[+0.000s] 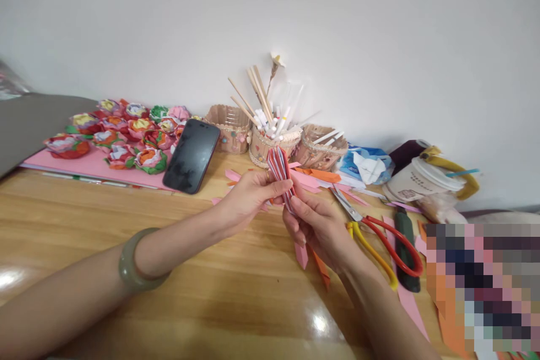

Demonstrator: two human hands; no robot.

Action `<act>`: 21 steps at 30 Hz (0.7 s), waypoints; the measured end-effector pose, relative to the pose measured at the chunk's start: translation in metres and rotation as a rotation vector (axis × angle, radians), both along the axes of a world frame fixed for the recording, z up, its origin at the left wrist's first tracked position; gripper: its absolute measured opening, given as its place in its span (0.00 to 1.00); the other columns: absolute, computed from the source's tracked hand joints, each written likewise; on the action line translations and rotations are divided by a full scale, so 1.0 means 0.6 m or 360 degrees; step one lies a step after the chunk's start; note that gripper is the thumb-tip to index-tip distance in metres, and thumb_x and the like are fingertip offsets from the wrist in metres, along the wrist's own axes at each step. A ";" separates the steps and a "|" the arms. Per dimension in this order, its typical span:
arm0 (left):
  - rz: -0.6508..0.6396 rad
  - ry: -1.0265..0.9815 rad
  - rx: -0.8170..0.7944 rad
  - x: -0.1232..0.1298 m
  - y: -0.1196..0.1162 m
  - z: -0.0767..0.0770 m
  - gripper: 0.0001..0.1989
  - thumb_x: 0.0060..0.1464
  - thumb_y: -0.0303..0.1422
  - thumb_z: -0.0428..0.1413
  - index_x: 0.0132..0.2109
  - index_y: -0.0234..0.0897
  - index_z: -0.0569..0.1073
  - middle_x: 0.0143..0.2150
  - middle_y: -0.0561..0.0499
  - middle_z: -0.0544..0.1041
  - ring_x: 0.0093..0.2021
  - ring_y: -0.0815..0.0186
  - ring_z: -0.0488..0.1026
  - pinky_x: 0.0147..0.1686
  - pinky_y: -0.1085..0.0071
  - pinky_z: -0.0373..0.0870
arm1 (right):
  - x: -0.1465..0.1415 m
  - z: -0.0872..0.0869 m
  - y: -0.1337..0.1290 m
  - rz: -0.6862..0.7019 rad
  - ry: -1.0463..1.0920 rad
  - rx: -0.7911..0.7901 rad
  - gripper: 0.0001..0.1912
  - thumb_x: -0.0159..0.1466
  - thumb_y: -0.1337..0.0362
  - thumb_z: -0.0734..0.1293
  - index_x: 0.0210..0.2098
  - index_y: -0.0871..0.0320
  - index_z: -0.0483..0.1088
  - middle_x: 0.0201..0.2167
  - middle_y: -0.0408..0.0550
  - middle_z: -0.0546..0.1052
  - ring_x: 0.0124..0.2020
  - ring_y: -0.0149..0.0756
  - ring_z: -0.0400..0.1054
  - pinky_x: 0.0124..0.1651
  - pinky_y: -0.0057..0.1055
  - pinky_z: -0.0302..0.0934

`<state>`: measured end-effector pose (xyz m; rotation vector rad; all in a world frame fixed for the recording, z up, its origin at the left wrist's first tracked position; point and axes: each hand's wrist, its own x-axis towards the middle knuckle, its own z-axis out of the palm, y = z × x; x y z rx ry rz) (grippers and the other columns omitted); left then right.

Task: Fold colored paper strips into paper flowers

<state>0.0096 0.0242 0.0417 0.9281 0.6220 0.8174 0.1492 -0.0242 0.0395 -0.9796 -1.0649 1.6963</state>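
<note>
Between my two hands, above the wooden table, is a bundle of folded paper strips in red, pink and white layers. My left hand pinches it from the left, thumb across its front. From below and the right, my right hand closes around its lower part, fingers curled behind. The bundle stands nearly upright, leaning a little left at the top. Just right of my right hand lie scissors with one red and one yellow handle. Pink and orange paper scraps lie beneath and around my hands.
Several folded paper flowers rest on pink paper at the left, beside a leaning phone. Decorated holders with sticks and pens stand at the wall. A tissue pack, paper cup and dark green tool are right.
</note>
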 end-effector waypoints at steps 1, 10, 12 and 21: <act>-0.0003 0.0003 0.0005 0.000 0.000 0.000 0.13 0.40 0.39 0.63 0.26 0.32 0.73 0.21 0.53 0.69 0.22 0.73 0.63 0.23 0.74 0.57 | 0.000 0.001 0.000 0.0011 -0.0002 -0.0002 0.13 0.59 0.55 0.66 0.31 0.59 0.64 0.17 0.36 0.65 0.14 0.22 0.53 0.16 0.23 0.44; 0.0060 0.0057 0.0092 0.005 -0.010 -0.012 0.12 0.44 0.38 0.60 0.26 0.32 0.73 0.23 0.53 0.69 0.27 0.70 0.65 0.32 0.71 0.60 | -0.014 0.002 -0.009 -0.0028 -0.0436 0.0278 0.18 0.62 0.49 0.60 0.29 0.57 0.58 0.18 0.34 0.51 0.18 0.23 0.41 0.18 0.24 0.35; 0.0095 0.0055 0.0109 0.007 -0.014 -0.015 0.11 0.46 0.38 0.59 0.26 0.33 0.73 0.24 0.53 0.70 0.27 0.71 0.65 0.32 0.72 0.60 | -0.013 -0.001 -0.007 0.0031 -0.0386 0.0254 0.18 0.61 0.48 0.61 0.29 0.57 0.57 0.19 0.33 0.50 0.18 0.23 0.40 0.18 0.23 0.34; -0.0055 0.0118 0.0234 -0.010 0.002 0.018 0.10 0.40 0.33 0.64 0.29 0.33 0.73 0.27 0.53 0.74 0.28 0.71 0.68 0.31 0.73 0.62 | 0.004 0.001 -0.005 0.0338 0.0133 -0.0005 0.18 0.60 0.51 0.64 0.26 0.57 0.57 0.15 0.31 0.46 0.15 0.21 0.34 0.15 0.21 0.30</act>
